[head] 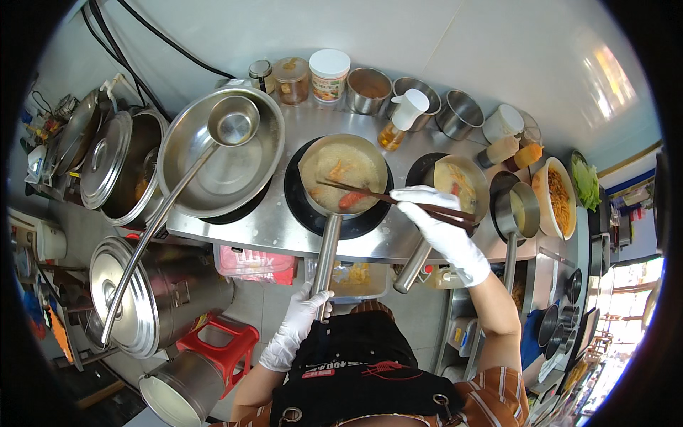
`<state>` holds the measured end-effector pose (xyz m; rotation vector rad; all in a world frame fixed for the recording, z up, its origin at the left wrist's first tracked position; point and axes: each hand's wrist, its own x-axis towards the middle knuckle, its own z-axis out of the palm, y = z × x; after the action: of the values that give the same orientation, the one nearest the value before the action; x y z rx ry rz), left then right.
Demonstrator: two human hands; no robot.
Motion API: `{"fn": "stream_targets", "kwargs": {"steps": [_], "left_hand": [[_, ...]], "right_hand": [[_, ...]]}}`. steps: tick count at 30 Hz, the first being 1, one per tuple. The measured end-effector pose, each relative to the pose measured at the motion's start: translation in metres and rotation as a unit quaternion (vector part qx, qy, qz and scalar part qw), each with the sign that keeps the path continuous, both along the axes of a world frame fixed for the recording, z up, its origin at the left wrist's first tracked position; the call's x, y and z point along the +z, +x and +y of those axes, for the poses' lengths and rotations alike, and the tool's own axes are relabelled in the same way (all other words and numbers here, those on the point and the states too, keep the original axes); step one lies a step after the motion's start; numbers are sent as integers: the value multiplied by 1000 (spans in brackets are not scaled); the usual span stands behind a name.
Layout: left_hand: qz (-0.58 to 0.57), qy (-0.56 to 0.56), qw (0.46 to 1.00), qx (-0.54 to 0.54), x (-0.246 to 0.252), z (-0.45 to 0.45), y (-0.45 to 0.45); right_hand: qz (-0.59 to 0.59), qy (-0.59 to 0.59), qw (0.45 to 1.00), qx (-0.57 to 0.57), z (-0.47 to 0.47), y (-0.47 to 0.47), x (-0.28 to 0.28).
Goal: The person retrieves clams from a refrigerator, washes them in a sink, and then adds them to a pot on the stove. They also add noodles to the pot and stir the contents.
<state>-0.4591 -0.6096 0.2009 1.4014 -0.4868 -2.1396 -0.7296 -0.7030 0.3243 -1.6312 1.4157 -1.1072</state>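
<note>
My left hand [307, 315], in a white glove, grips the metal handle of a saucepan [327, 256] on a round black burner. Bubbling pale broth fills that pan, with a red piece of food [352, 199] and orange-yellow pieces in it. Dark chopsticks [373, 195] are held in my gloved right hand [443, 224], their tips over the broth, near the food. Beneath and beyond the right hand, a second saucepan [480, 187] holds broth with orange and red pieces. Farther right stands a smaller saucepan [528, 208] of yellowish liquid.
A wide steel basin [229, 181] with a long-handled ladle [184, 184] is at left. Behind the pans stand steel pots [460, 115], a white-lidded tub [329, 77] and a pump bottle [401, 120]. A noodle bowl [544, 208] sits right; a red stool [243, 336] and a large lidded pot [176, 293] are below left.
</note>
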Motion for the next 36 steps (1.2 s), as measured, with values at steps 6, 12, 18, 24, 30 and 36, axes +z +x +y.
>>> {"fn": "stream_targets", "kwargs": {"steps": [6,12,18,24,30,36], "left_hand": [[-11,-28,999,-16,3,-1,0],[-21,-29,999,-26,4,-5,4],[-33,-21,999,-28,8,-6,6],[-40,-33,998,-31,7,-7,5],[-51,-45,997,-26,7,-16,16],[-65,-42,995,-56,6,-19,25]], "right_hand": [[66,-7,992,-107,11,-37,52],[18,15,996,-82,-3,-23,23],[-12,-62,989,-132,-19,-21,9],[91,-1,993,-77,0,-29,26],[102,-16,988,-117,40,-35,52],[-68,-59,962,-257,71,-58,30]]}}
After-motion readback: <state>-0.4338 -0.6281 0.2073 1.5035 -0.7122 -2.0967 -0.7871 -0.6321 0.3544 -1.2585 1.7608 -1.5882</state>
